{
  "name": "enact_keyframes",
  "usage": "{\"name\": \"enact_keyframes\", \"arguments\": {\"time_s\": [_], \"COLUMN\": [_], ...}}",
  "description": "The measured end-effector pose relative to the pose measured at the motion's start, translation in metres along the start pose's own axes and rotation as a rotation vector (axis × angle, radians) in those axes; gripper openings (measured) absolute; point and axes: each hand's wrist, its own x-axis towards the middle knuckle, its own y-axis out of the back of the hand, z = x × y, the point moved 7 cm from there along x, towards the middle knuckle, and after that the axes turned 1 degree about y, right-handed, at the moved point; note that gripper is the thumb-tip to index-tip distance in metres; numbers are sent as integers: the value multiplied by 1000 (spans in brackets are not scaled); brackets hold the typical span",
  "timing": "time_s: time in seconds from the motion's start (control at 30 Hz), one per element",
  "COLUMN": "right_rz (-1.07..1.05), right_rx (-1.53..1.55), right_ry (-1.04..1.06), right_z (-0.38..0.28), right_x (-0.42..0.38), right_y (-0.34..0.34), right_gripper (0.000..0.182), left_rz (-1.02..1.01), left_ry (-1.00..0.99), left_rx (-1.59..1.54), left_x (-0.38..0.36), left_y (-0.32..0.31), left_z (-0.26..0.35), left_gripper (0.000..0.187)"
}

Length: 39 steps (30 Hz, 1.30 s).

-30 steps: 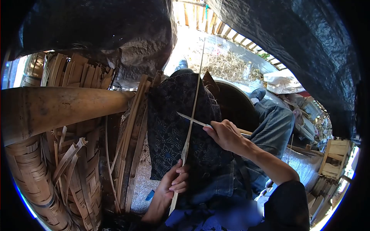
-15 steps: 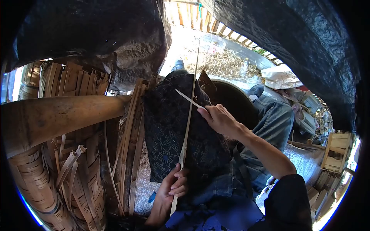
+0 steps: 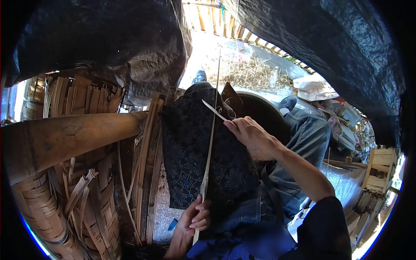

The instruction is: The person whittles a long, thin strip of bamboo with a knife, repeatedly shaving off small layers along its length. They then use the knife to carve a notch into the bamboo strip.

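Observation:
My left hand [image 3: 196, 218], low in the view, is closed around the thick lower end of a long thin bamboo strip [image 3: 209, 160]. The strip runs up and away over a dark patterned cloth [image 3: 186, 151] on my lap. Gripped in my right hand [image 3: 251, 132] is a knife [image 3: 213, 109], its pale narrow blade lying across the strip well above my left hand. The handle is hidden by my fingers. A small curl of shaving [image 3: 219, 110] shows beside the blade.
A thick bamboo pole [image 3: 69, 141] juts in from the left above woven bamboo baskets [image 3: 39, 208]. Upright bamboo slats [image 3: 145, 173] stand beside the cloth. Dark plastic sheeting [image 3: 312, 39] hangs overhead. Straw-like shavings [image 3: 255, 71] lie on the ground ahead, and a wooden crate [image 3: 379, 169] stands right.
The knife and my right hand have shifted slightly right in view. The strip's far tip has swung a little left and down. A curl of shaving now shows more clearly by the blade.

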Motion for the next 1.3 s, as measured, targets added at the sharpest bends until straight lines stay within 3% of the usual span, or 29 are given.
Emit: {"name": "enact_keyframes", "arguments": {"time_s": [0.03,0.1,0.17,0.23,0.3,0.33,0.37,0.43,0.47,0.5,0.53,0.57,0.67,0.9,1.13,1.2,1.23,1.3], "right_rz": [3,-225,-129,-231,23,-90,-5,125,201,-36,-150,-64,-178,-278,-209,37,53,-111], "right_rx": [-3,78,43,56,-93,108,64,37,64,124,130,296,268,246,104,-70,-35,83], "right_ry": [2,-223,-81,-159,-93,-433,-476,-494,-342,-377,-245,-112,-88,-166,-100,-23,-36,-157], "right_z": [3,22,37,63,101,118,146,114,90,79,41,3,-38,-37,-35,-28,-16,-2], "right_x": [4,14,30,45,57,61,64,61,51,38,25,13,-17,-32,-27,-19,-9,-1], "right_y": [2,-8,-7,-20,-24,-20,-23,10,10,-5,-5,4,6,1,-8,3,5,-7], "right_gripper": [48,43,46,56,57,57,59,58,65,56,49,44,42,47,49,47,43,41], "left_rz": [14,23,34,17,21,-13,-46,-64,-76,-76,-76,-74,-6,-55,-38,-10,-9,-57], "left_ry": [-14,-16,-19,-4,-20,-21,-25,-33,-32,-48,-46,-41,-55,-48,-87,-77,-72,-71], "left_rx": [-3,1,11,-64,-66,-79,-94,-64,-31,-41,16,76,123,142,152,174,177,108], "left_x": [-1,-4,-10,-19,-20,-18,-18,-11,-6,-1,7,14,29,45,45,44,44,42], "left_y": [0,-1,2,6,5,4,4,-1,-5,-8,-12,-17,-33,-43,-42,-38,-37,-38], "left_z": [0,-4,-8,-15,-16,-15,-14,-7,-4,0,5,9,23,38,39,34,32,33], "left_gripper": [36,36,36,36,36,36,36,36,36,36,35,35,34,34,34,34,34,34]}}
